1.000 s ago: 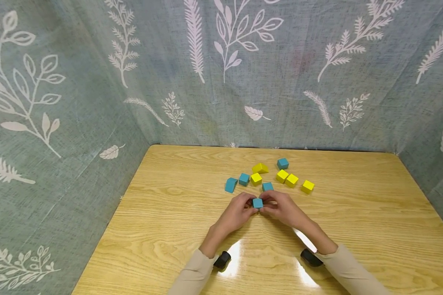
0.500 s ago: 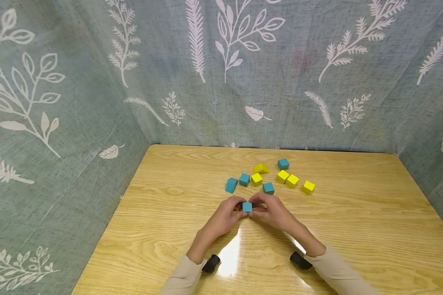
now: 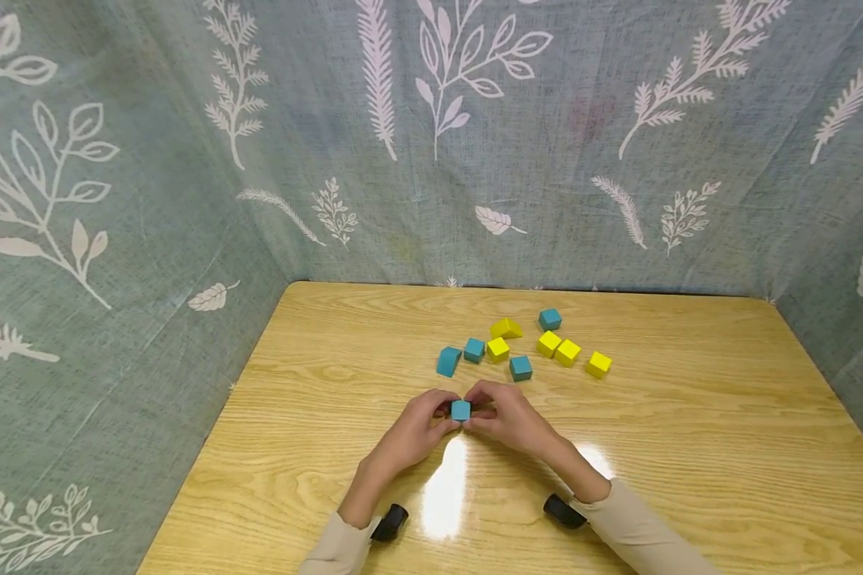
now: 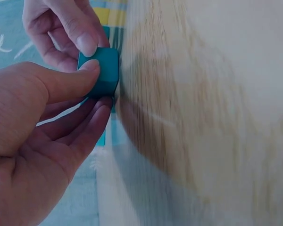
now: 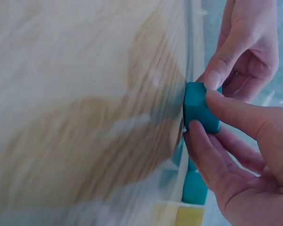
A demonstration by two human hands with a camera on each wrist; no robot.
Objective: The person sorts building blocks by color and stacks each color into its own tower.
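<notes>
A small blue block [image 3: 461, 410] sits between my two hands near the middle of the table. From its left side, my left hand [image 3: 419, 427] pinches it. My right hand [image 3: 507, 419] grips the same block from the right. In the left wrist view, the thumbs of both hands press on one face of the block [image 4: 104, 70]. Fingers curl around its other sides in the right wrist view, where the block [image 5: 201, 107] is close to the wood surface. Whether its underside touches the table is hidden.
Behind the hands lie loose blocks on the wooden table [image 3: 690, 415]: blue cubes [image 3: 521, 368], several yellow cubes [image 3: 566, 352], a yellow wedge-like block [image 3: 507, 328] and a blue curved-looking block [image 3: 448, 361]. A patterned curtain [image 3: 417, 200] encloses the table's back and sides.
Both hands have moved left and slightly nearer with the blue block held between them. A blue cube behind them now shows in full. The other blocks have stayed put.
</notes>
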